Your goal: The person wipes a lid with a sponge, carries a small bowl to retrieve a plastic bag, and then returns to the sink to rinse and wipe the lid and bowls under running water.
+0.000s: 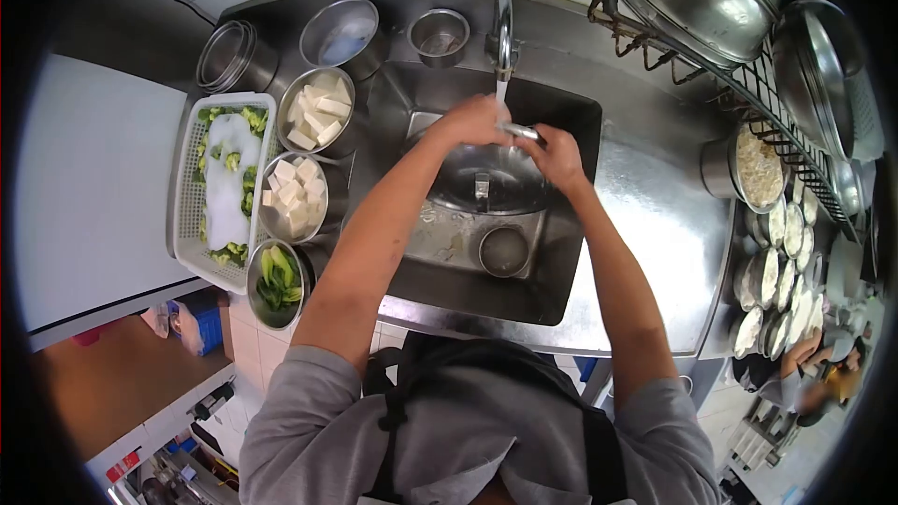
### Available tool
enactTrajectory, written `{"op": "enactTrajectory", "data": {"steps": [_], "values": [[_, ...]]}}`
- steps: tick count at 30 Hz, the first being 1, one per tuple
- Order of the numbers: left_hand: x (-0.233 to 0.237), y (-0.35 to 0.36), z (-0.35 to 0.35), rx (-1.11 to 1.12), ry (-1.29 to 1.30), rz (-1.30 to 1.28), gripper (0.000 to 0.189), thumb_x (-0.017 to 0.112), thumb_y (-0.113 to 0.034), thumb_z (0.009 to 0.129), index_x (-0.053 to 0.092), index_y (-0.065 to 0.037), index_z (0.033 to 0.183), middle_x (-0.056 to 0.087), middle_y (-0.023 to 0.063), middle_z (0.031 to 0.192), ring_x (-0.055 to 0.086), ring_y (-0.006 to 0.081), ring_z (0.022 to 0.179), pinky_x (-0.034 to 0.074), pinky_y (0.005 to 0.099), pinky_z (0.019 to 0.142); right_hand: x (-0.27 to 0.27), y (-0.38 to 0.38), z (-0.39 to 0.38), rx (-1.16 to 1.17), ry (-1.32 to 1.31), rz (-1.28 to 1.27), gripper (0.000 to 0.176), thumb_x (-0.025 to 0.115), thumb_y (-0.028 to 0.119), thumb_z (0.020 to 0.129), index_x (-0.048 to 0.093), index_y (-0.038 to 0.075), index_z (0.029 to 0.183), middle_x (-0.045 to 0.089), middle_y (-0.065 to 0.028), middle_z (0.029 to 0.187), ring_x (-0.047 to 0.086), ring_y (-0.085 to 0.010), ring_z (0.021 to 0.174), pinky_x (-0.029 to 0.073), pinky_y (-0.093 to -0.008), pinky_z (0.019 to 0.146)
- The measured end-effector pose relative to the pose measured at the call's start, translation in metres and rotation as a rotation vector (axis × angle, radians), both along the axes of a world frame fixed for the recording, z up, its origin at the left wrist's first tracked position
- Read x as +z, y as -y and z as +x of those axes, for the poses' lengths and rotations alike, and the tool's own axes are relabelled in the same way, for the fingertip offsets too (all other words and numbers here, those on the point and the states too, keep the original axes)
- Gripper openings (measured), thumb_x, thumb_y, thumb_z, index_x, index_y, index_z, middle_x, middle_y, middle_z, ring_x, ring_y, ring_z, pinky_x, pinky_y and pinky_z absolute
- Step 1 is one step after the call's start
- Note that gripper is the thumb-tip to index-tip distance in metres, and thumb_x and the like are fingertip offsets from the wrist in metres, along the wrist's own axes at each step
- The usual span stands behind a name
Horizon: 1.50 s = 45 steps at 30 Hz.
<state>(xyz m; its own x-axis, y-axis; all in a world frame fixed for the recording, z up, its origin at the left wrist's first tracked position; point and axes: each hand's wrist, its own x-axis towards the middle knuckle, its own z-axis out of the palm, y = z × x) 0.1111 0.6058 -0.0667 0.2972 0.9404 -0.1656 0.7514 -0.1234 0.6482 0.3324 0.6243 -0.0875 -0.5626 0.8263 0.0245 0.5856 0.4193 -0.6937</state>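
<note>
Under the running faucet [505, 33], my left hand [475, 122] is closed, its fingertips blurred in the water stream. My right hand [559, 157] grips a short silver metal utensil [521, 131], whose far end meets the left fingers. What kind of utensil it is cannot be made out. Below both hands, a wide shiny metal vessel [449, 178] lies in the sink [379, 196], with a square bright fitting or reflection on it. A small round metal bowl [505, 251] sits nearer the front of the sink.
Left of the sink stand bowls of white tofu pieces [320, 112] [296, 194], a bowl of leafy greens [278, 281] and a white basket [185, 224] of broccoli. A wire rack [711, 70] with metal bowls overhangs the right. Several filled dishes [769, 276] and another person [804, 379] are farther right.
</note>
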Motion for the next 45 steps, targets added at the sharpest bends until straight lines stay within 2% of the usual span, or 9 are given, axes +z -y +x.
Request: {"op": "enactTrajectory", "data": {"steps": [5,9,13,18,22,30,34,37,45], "values": [[0.021,0.018,-0.035,0.199,-0.254,-0.011,0.051,0.078,-0.049,0.075,0.070,0.001,0.080,0.065,0.0122,0.070,0.062,0.0200,0.066,0.049,0.0357,0.064,-0.002,0.044,0.036,-0.358,-0.258,-0.092,0.042,0.074,0.037,0.086,0.057,0.002,0.071,0.053,-0.0078,0.058,0.050,-0.0192,0.054,0.038,-0.0350,0.052],[-0.083,0.089,-0.091,0.706,0.616,-0.021,0.047,0.069,-0.050,0.088,0.070,-0.003,0.096,0.064,-0.0030,0.076,0.057,0.0108,0.064,0.044,0.0271,0.056,0.007,0.040,0.048,-0.441,-0.481,-0.129,0.039,0.074,0.032,0.088,0.055,0.003,0.069,0.045,0.0043,0.059,0.038,-0.0071,0.058,0.031,-0.0285,0.051],[-0.210,0.167,-0.041,0.978,1.468,-0.537,0.064,0.052,-0.062,0.092,0.056,-0.008,0.126,0.068,0.0098,0.109,0.067,0.0227,0.098,0.053,0.0412,0.090,0.001,0.031,0.043,-0.564,-0.640,-0.238,0.040,0.070,0.032,0.092,0.053,0.008,0.066,0.042,0.0085,0.063,0.033,-0.0044,0.063,0.026,-0.0259,0.054],[-0.200,0.219,0.008,1.099,1.871,-0.549,0.067,0.044,-0.064,0.094,0.047,-0.011,0.135,0.064,0.0117,0.119,0.065,0.0290,0.104,0.050,0.0453,0.095,-0.050,0.051,0.052,-0.699,-0.816,-0.497,0.036,0.070,0.038,0.092,0.065,0.005,0.079,0.052,0.0073,0.072,0.040,-0.0054,0.068,0.033,-0.0250,0.061],[-0.140,0.203,-0.038,1.392,1.315,-0.138,0.062,0.049,-0.064,0.093,0.065,-0.008,0.114,0.068,0.0070,0.106,0.063,0.0199,0.087,0.051,0.0382,0.073,-0.062,0.056,0.066,-0.480,-0.479,-0.757,0.043,0.071,0.043,0.090,0.069,0.000,0.088,0.063,-0.0005,0.080,0.051,-0.0064,0.073,0.041,-0.0244,0.065],[-0.067,0.118,-0.042,0.890,0.107,0.034,0.054,0.069,-0.050,0.086,0.064,0.003,0.073,0.061,0.0125,0.064,0.062,0.0301,0.065,0.045,0.0432,0.062,-0.039,-0.018,-0.001,0.169,0.040,-0.343,0.043,0.070,0.042,0.089,0.069,-0.001,0.083,0.057,-0.0037,0.061,0.051,-0.0101,0.060,0.043,-0.0323,0.056],[-0.053,0.095,-0.034,0.685,0.182,0.673,0.043,0.077,-0.042,0.077,0.066,-0.002,0.085,0.062,0.0176,0.072,0.063,0.0350,0.070,0.047,0.0431,0.064,-0.019,-0.001,-0.034,0.270,-0.005,-0.245,0.033,0.069,0.033,0.087,0.067,0.000,0.085,0.063,-0.0154,0.070,0.060,-0.0254,0.063,0.047,-0.0383,0.062],[-0.025,0.091,-0.031,0.441,0.146,0.437,0.041,0.081,-0.039,0.072,0.064,-0.003,0.084,0.061,0.0143,0.071,0.062,0.0305,0.067,0.046,0.0406,0.062,-0.011,0.006,-0.077,0.509,0.016,0.074,0.023,0.071,0.019,0.077,0.067,0.000,0.088,0.064,-0.0215,0.078,0.061,-0.0386,0.072,0.047,-0.0430,0.067],[-0.075,0.166,-0.066,1.083,0.562,0.207,0.038,0.071,-0.030,0.088,0.061,0.001,0.069,0.057,0.0071,0.060,0.051,0.0104,0.057,0.040,0.0306,0.052,-0.014,-0.033,-0.028,0.438,0.142,-0.592,0.025,0.075,0.021,0.078,0.066,-0.002,0.080,0.057,-0.0096,0.062,0.052,-0.0145,0.059,0.042,-0.0342,0.057]]}}
